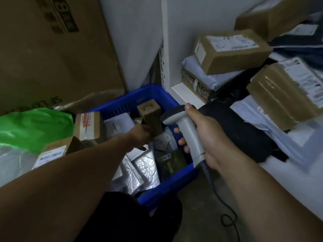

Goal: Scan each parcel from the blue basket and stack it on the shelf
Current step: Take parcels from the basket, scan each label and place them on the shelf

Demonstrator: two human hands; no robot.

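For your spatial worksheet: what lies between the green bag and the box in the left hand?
A red-marked carton stands there, upright, as the head view shows.

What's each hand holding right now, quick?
Left hand: grips a small brown parcel above the blue basket.
Right hand: grips the grey scanner by its handle.
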